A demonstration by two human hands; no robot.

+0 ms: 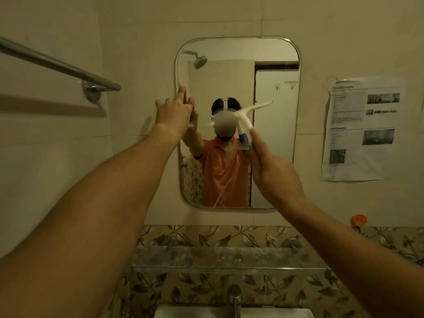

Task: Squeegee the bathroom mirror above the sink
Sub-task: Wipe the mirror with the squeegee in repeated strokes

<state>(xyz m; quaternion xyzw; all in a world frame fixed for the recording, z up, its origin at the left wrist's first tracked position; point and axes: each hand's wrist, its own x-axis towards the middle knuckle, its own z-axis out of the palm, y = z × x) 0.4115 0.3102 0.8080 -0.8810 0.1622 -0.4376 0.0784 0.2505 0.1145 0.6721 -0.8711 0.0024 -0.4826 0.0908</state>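
Wall [142, 26]: beige bathroom tiling, with a leaf-patterned band lower down behind the shelf.
Mirror [275, 83]: upright, with rounded corners and a thin metal rim, fixed flat to the wall above the sink. As glass it is rigid, slick and breakable, so pressure should be firm but even.
Notice [362, 129]: printed paper stuck to the wall, to the right of the mirror and apart from it.
Towel rail [59, 64]: metal bar on the left wall, near the mirror but not touching it.
Shelf [206, 258]: dusty glass ledge just under the mirror.
Sink [195, 312]: white basin at the bottom edge, with the tap [234, 297] rising from it.
Left hand [173, 111]: fingers stretched out straight, tips touching the mirror's left rim and holding nothing; it looks like a steadying touch.
Right hand [270, 166]: fingers wrapped round the lower handle of the squeegee, raised before the middle of the glass.
Squeegee [244, 121]: white T-shaped tool, blade tilted up to the right, in front of the mirror's centre. Whether the blade touches the glass cannot be told.
Handling: probably light, stiff plastic with a soft blade edge. Best held low on the handle, as it is now, leaving the blade free to lie flat against the glass.
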